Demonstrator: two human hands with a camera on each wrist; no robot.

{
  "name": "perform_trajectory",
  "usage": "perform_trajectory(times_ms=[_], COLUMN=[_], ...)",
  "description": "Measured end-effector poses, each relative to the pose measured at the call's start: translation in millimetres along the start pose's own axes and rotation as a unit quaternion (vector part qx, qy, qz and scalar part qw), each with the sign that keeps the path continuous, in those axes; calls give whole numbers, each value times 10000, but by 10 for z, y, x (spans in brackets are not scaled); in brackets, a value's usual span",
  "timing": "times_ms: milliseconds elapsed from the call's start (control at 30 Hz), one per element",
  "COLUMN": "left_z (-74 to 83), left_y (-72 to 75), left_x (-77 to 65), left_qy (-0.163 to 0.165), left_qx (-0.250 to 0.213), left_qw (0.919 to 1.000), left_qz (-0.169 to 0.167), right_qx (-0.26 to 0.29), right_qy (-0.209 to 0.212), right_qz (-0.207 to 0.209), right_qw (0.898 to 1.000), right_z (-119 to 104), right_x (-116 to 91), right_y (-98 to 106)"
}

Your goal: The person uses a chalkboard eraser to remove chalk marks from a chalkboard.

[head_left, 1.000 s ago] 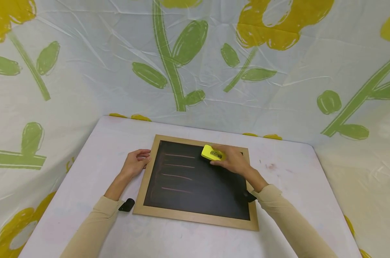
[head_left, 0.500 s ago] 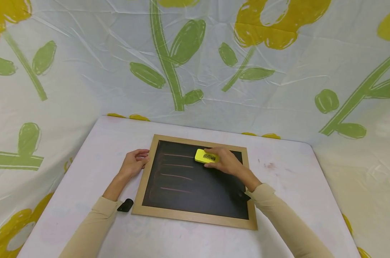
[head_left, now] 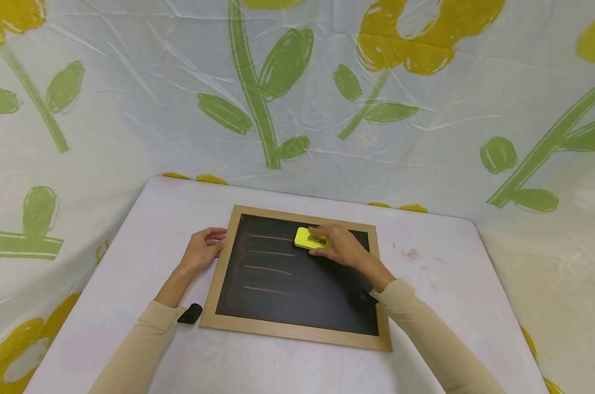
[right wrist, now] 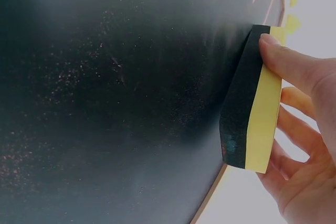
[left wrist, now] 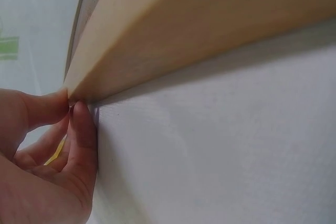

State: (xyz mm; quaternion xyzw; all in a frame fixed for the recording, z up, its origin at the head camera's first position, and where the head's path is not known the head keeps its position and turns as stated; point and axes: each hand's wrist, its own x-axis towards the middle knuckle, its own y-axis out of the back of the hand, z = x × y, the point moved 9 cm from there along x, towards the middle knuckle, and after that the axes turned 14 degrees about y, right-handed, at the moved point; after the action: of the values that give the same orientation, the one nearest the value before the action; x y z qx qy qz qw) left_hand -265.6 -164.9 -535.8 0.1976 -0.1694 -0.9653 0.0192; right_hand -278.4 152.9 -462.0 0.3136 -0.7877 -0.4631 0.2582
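Note:
A chalkboard (head_left: 322, 306) in a light wooden frame lies on the white table, with several faint reddish chalk lines (head_left: 267, 270) on its left half. My right hand (head_left: 344, 246) grips a yellow board eraser (head_left: 303, 238) near the board's upper middle. In the right wrist view the eraser's black felt (right wrist: 244, 95) faces the board, with my thumb along one side and fingers on the other. At the frame's left edge is my left hand (head_left: 203, 250). The left wrist view has its thumb and fingertips pinching the wooden edge (left wrist: 86, 80).
Pinkish chalk dust (right wrist: 68, 77) speckles the board. A black object (head_left: 190, 313) sits by the left cuff. Reddish smudges (head_left: 411, 253) mark the table (head_left: 440, 284) right of the board, and a flower-printed cloth (head_left: 154, 82) hangs behind and at the sides.
The eraser in my right hand has moved left and slightly down across the board, up to the right ends of the upper chalk lines. My left hand stays at the frame.

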Motion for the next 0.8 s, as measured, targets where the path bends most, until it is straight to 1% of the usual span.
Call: perform_trajectory(times_ms=[233, 567, 800], left_z=[-7, 5, 7], left_y=[2, 8, 3], left_x=[11, 37, 51], left_qy=[-56, -82, -95], left_qx=[7, 36, 55], left_qw=[10000, 10000, 9999], left_qz=[-1, -6, -25], right_qx=[-118, -175, -105], right_qy=[164, 213, 191], right_qz=[3, -72, -102], right_qw=[9998, 9996, 9997], right_z=[-24, -64, -90], right_x=[60, 178, 267], right_y=[-10, -46, -93])
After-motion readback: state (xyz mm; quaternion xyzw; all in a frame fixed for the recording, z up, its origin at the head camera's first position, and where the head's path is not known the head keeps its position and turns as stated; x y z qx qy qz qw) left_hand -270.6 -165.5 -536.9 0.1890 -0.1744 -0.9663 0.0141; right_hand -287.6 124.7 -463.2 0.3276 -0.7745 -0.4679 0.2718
